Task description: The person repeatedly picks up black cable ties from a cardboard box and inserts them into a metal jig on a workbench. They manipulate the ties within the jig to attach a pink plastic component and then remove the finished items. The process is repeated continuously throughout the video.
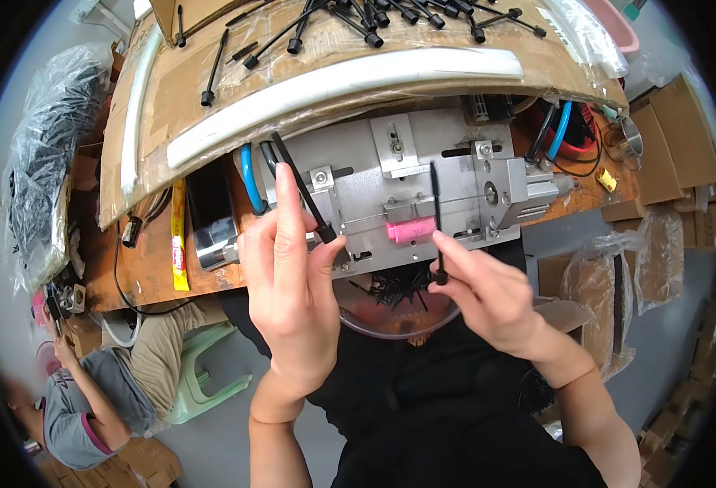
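My left hand [289,276] pinches a slim black mascara wand [317,218] near its knobbed end, between thumb and fingers; the wand tilts up and left, passing close to the raised index finger. In my right hand [488,297], thumb and fingertips grip a second black mascara wand [436,199], nearly upright with its thicker brush end at the top. Both hands hover at the near edge of a grey metal fixture [447,167]. A pink cylinder [412,231] sits at its middle, just left of the right-hand wand's shaft.
Several black wands [366,24] lie on a cardboard shelf [150,154] edged with white foam [333,77]. Below the fixture a clear bowl [399,325] holds small black pieces. Blue tubes and a yellow packet [179,244] are nearby. A person [89,398] sits at the left by a green stool [203,382].
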Motion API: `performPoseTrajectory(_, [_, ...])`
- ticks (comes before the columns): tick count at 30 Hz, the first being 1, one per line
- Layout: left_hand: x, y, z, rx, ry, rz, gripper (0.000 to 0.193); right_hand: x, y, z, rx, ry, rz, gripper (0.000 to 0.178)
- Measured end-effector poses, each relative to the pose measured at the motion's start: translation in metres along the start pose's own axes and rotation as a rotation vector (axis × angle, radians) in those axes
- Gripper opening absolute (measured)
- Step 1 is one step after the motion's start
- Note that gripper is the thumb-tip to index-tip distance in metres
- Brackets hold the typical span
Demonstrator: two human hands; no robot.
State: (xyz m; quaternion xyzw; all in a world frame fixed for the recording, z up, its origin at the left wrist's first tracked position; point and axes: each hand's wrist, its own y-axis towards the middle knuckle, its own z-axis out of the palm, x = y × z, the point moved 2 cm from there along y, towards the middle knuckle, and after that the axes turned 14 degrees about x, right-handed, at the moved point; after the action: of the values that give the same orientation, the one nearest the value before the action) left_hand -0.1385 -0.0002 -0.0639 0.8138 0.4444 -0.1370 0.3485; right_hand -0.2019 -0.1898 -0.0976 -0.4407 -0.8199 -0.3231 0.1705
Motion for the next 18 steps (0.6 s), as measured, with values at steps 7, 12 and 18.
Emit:
performPoseTrajectory(7, [-0.003,-0.004,-0.001,-0.031,0.037,0.035,0.073,-0.006,-0.001,0.028,0.107,-0.011,0.112,0.069])
performPoseTrajectory(12, [-0.003,-0.013,-0.006,0.049,0.004,-0.001,0.080,-0.002,0.002,0.022,0.130,-0.031,0.134,0.067])
performPoseTrajectory(18, [0.002,-0.022,-0.010,0.023,0.020,-0.032,0.080,0.016,0.043,-0.024,0.209,-0.227,0.091,0.049])
